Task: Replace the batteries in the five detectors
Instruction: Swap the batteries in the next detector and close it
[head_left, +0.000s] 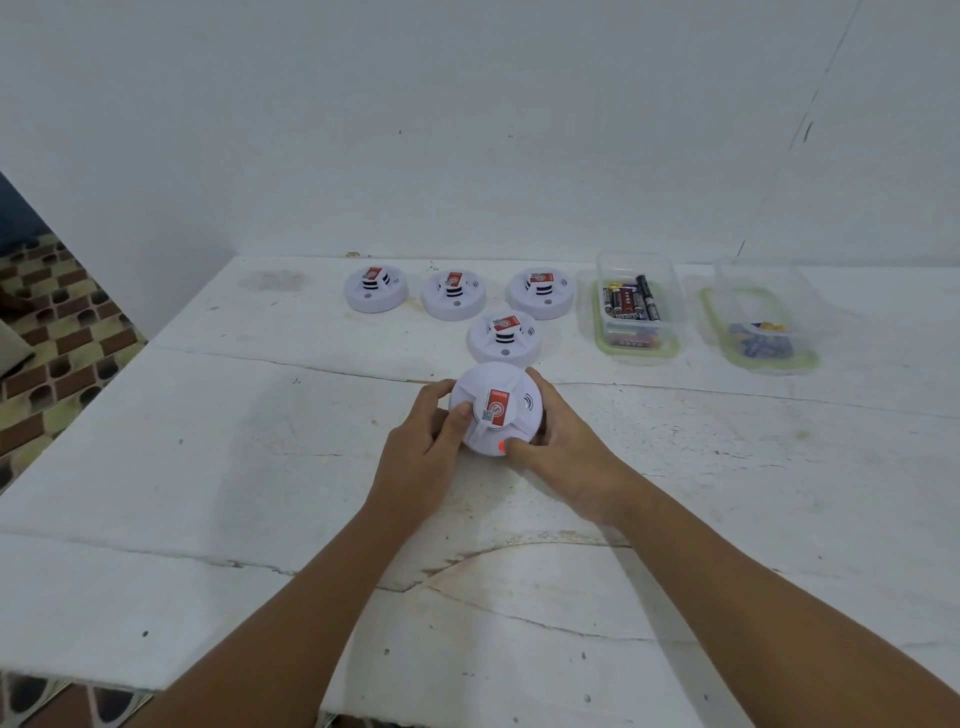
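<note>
white plastic, round and domed, the smoke detector with the orange label (496, 408) sits between our two hands near the middle of the scuffed white table (208, 467), tilted toward us. our left hand (423, 449) curls round its left rim with the thumb on the centre cap, and our right hand (558, 441) cups the right rim, thumb beside the glowing red light. with no long axis, we judge the coming move a twist between opposed grips.
</note>
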